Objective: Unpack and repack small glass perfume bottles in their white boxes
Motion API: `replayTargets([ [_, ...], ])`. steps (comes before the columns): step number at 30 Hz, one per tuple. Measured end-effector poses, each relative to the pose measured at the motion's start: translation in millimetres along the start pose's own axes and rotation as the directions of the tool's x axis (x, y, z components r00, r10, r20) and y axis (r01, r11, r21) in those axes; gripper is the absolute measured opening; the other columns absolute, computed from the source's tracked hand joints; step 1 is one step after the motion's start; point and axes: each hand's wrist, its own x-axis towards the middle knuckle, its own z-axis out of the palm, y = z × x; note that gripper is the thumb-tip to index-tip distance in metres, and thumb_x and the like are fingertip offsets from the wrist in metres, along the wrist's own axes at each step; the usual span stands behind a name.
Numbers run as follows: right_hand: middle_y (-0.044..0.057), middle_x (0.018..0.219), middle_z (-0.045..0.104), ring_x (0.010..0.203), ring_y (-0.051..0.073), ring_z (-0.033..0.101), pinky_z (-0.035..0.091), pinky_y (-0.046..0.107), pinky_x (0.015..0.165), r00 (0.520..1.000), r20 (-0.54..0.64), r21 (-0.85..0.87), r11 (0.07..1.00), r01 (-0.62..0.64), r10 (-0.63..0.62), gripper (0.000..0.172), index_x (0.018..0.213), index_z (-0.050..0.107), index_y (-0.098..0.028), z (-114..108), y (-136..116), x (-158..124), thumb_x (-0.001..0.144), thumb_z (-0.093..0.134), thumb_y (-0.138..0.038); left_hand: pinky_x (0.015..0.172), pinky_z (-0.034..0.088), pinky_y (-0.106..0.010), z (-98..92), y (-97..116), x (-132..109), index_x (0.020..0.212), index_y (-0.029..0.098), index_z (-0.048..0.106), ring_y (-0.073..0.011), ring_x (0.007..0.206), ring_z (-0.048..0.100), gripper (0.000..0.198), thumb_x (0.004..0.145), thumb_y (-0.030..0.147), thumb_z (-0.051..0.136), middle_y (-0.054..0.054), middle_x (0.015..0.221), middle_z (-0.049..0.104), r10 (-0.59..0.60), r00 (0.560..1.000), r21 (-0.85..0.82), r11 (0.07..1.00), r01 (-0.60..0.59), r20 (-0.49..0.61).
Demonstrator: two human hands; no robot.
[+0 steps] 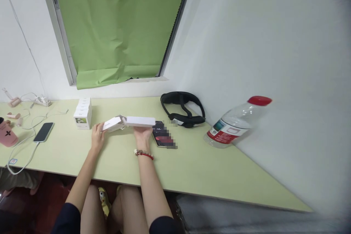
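My right hand (142,132) holds a flat white box (139,121) from below, level above the pale green table (192,168). A red bead bracelet sits on that wrist. My left hand (97,135) grips the box's opened end flap (112,123) at the left. Both hands are closed on the box. A stack of small white boxes (83,112) stands just left of my left hand.
A phone (163,136) with a lit screen lies right of my right hand. A black headband device (183,109) and a red-capped water bottle (236,123) stand by the right wall. A cabled phone (43,132), power strip (41,101) and pink items (7,133) lie at left.
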Motion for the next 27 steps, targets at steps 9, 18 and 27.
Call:
replayTargets([
  [9,-0.004,0.052,0.052,0.049,0.011,0.049,0.047,0.021,0.048,0.995,-0.098,0.004,1.0,0.014,-0.014,0.018,0.073,0.055,-0.021,-0.9,3.1,11.5,0.088,0.061,-0.03,0.088,0.045,-0.038,-5.6,4.4,2.9,0.116,0.016,0.052,-0.023,0.099,0.053,0.032,0.089,0.033,0.055,-0.013,0.109,0.057,-0.051,0.96,0.026,0.998,0.06,-0.274],
  [18,-0.004,0.078,0.063,0.064,0.006,0.059,0.054,0.016,0.061,0.96,-0.274,0.172,0.985,-0.017,0.065,0.011,0.09,0.053,-0.02,15.9,-3.5,-4.8,0.088,0.053,-0.01,0.094,0.041,-0.041,-9.1,12.4,3.8,0.118,0.019,0.054,-0.0269,0.111,0.053,0.041,0.078,0.02,0.055,-0.012,0.114,0.06,-0.094,0.98,0.162,0.979,0.123,-0.173],
  [27,-0.005,0.079,0.057,0.072,0.008,0.059,0.053,0.024,0.075,0.973,-0.223,-0.1,0.994,0.034,-0.056,0.032,0.101,0.05,-0.022,5.8,5.0,-1.0,0.071,0.06,-0.014,0.104,0.035,-0.043,-11.2,13.4,4.0,0.129,0.017,0.046,-0.0273,0.124,0.05,0.059,0.071,0.008,0.046,-0.013,0.128,0.057,-0.245,0.962,0.169,0.95,0.263,-0.124],
])
